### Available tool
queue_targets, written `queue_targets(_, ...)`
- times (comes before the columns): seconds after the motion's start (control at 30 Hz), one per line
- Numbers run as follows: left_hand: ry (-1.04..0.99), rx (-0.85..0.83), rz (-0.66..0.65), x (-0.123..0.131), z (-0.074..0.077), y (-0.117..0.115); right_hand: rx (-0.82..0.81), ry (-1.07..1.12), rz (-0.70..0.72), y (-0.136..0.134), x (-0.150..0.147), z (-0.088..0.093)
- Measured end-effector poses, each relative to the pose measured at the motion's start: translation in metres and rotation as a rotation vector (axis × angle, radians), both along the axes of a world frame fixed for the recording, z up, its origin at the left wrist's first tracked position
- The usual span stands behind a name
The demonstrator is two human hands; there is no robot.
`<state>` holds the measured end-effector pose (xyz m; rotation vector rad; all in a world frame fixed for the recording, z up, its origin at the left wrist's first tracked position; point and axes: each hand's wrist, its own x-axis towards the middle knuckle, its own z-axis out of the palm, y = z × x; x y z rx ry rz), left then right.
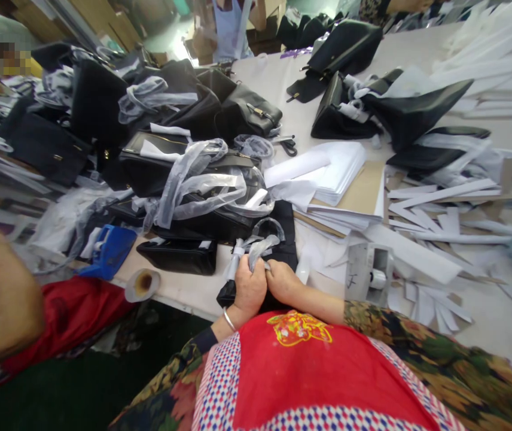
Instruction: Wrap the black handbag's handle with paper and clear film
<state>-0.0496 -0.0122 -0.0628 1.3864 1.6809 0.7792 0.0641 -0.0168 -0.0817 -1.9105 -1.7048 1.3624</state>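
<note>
My left hand (pixel 250 286), with a bracelet at its wrist, is closed around translucent plastic wrapping (pixel 262 246) at the table's near edge. Pressed close beside it, my right hand (pixel 283 281) is closed too, its fingertips pinching the same wrapping. Under and behind both hands lies a black bag (pixel 286 230), partly hidden by them. A plastic-wrapped piece (pixel 234 260) stands out just left of my left hand.
Black bags (pixel 177 256) and loose plastic crowd the left. A blue tape dispenser (pixel 111 251), a round cup (pixel 142 284) and a person's arm (pixel 5 293) are there too. Paper stacks (pixel 339 170), a grey dispenser (pixel 368 272) and white strips (pixel 444 197) lie right.
</note>
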Motion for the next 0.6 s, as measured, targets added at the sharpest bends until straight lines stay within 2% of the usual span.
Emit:
queue_targets(0.07,-0.089,-0.085,-0.043,-0.006,0.001,-0.001,0.005,-0.065,0.049,0.002,0.005,0.003)
queue_targets(0.17,-0.429,-0.3,-0.141,-0.018,0.004,-0.001,0.073,-0.171,0.186,0.005,0.016,0.003)
queue_targets(0.23,-0.655,-0.441,-0.157,-0.025,0.005,0.001,0.147,-0.228,0.311,0.007,0.022,0.0)
queue_targets(0.3,-0.747,-0.534,-0.144,-0.03,0.004,0.005,0.212,-0.275,0.419,0.011,0.026,-0.003)
queue_targets(0.37,-0.709,-0.566,-0.163,-0.035,0.001,0.012,0.272,-0.3,0.51,0.015,0.028,-0.005)
queue_targets(0.47,-0.52,-0.551,-0.265,-0.039,-0.004,0.022,0.35,-0.308,0.613,0.021,0.031,-0.009)
queue_targets(0.6,-0.313,-0.565,-0.389,-0.038,-0.006,0.031,0.356,-0.31,0.661,0.024,0.03,-0.013)
